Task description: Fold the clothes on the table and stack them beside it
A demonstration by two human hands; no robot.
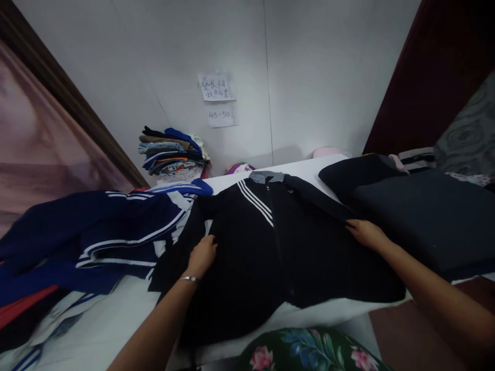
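A black zip-up jacket (247, 257) lies spread front side up on the white-covered surface, its grey collar (266, 178) pointing away from me. Three white stripes run diagonally over its chest on the left, and the zip looks closed. My left hand (203, 255), with a silver bracelet at the wrist, has its fingers closed on the fabric near the left sleeve. Over on the right, my right hand (365, 233) pinches the jacket's right sleeve. Its fingertips are partly hidden by the dark cloth.
Navy garments with white stripes (127, 221) are heaped on the left. Behind them, a stack of folded clothes (174, 152) stands against the wall. Dark folded clothing (421, 216) is piled on the right. Handwritten paper signs (217, 87) hang on the wall.
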